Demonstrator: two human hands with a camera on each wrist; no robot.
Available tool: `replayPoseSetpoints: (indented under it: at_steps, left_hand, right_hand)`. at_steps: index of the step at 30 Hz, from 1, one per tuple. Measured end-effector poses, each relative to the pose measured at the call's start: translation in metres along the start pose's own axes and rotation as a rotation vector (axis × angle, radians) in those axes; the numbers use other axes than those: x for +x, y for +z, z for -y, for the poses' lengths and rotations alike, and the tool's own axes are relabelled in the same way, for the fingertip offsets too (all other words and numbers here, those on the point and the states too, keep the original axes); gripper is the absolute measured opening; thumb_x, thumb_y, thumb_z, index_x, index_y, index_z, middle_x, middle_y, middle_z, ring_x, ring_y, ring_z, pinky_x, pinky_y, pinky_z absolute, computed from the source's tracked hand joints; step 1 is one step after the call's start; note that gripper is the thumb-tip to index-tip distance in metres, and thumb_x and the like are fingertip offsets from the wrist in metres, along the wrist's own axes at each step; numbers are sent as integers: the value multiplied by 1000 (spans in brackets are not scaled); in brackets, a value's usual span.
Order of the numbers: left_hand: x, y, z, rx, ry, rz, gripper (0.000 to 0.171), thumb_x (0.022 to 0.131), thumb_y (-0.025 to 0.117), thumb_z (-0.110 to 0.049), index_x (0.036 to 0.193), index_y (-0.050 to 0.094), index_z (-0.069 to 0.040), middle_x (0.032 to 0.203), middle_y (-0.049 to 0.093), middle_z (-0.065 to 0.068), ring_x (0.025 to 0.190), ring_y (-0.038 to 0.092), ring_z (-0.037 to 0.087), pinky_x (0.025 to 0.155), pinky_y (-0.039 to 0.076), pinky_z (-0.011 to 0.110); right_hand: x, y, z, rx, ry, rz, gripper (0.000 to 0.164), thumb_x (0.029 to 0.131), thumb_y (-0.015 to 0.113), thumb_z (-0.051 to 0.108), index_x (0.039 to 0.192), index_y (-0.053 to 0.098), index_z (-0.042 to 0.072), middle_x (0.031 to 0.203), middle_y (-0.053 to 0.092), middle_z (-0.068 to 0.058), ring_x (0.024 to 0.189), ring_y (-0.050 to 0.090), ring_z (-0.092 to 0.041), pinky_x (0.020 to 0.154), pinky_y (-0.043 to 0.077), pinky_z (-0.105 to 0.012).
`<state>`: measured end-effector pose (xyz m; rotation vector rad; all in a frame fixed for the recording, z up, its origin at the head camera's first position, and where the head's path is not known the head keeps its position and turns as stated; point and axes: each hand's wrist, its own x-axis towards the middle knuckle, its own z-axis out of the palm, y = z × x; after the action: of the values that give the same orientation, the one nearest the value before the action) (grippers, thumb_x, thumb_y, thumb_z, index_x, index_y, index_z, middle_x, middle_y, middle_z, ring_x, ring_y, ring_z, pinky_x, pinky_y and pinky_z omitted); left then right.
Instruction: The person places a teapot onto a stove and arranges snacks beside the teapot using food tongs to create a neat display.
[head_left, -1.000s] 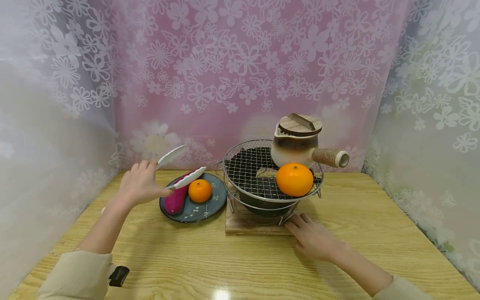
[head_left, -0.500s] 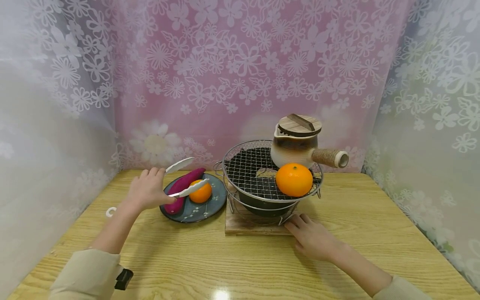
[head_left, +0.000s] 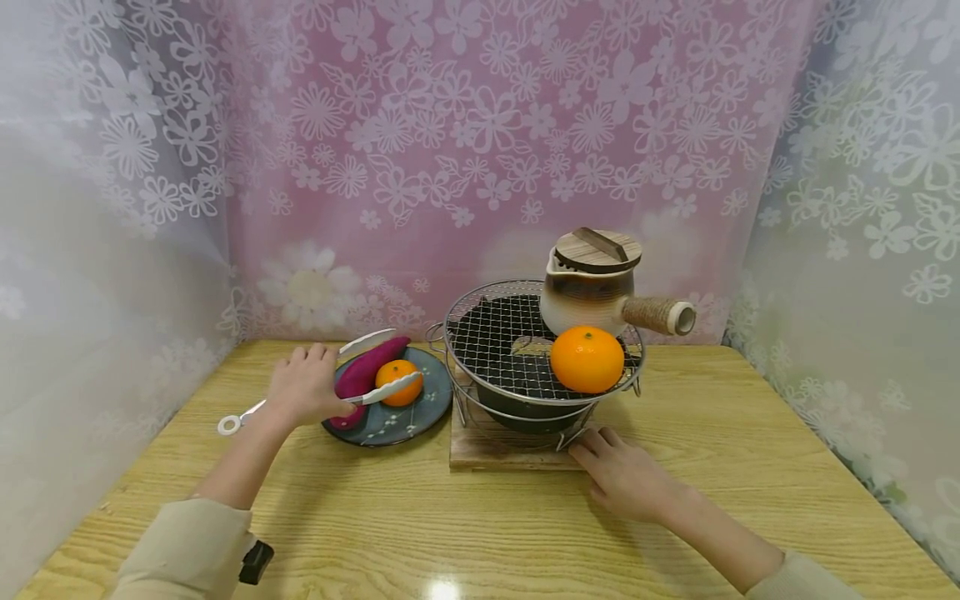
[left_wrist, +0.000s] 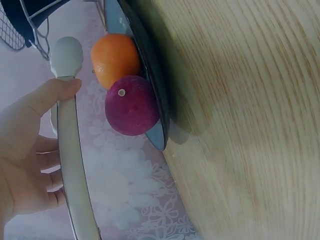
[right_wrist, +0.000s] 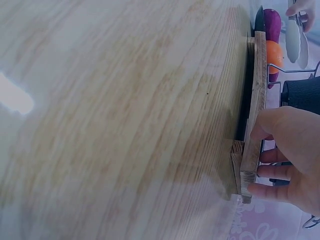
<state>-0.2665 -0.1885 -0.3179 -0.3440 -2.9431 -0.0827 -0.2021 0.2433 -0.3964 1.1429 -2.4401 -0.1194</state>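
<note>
My left hand (head_left: 303,390) holds a pair of tongs (left_wrist: 75,165) with white scalloped tips, thumb on one arm and fingers at the other. The tongs' arms stand apart over a dark blue plate (head_left: 438,408). On that plate lie a purple sweet potato (head_left: 367,372) and a mandarin (head_left: 393,368). In the head view the nearer tip overlaps the mandarin; contact cannot be told. My right hand (head_left: 626,479) grips the front right corner of a wooden board (head_left: 510,458), thumb on one face and fingers on the other in the right wrist view.
A round tabletop grill (head_left: 495,342) with a wire mesh stands on the board. It carries a lidded clay pot (head_left: 581,302) with a rope-wrapped handle jutting right, and a larger orange fruit (head_left: 587,360). Floral curtains (head_left: 480,125) enclose the wooden table (head_left: 420,533).
My left hand has lowered and moved right with the tongs, bringing their spread tips down over the plate. The tongs' ring end now shows behind the wrist. My right hand stays on the board.
</note>
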Motion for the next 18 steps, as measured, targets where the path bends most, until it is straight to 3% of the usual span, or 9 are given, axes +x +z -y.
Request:
replayPoseSetpoints:
  at_steps: [11, 18]
  left_hand:
    - [1, 6, -7, 81, 37, -28, 87, 61, 80, -45, 121, 46, 9, 104, 49, 23, 97, 44, 41, 80, 37, 52]
    - [0, 7, -11, 124, 65, -31, 87, 60, 81, -44, 120, 47, 10, 103, 49, 22, 97, 44, 41, 80, 37, 50]
  right_hand:
    - [0, 1, -1, -14, -21, -27, 37, 68, 68, 7, 103, 57, 5, 99, 50, -9, 82, 49, -26, 70, 45, -40]
    - [0, 2, -1, -22, -26, -42, 36, 67, 68, 7, 102, 58, 5, 98, 51, -9, 81, 50, -26, 69, 45, -39]
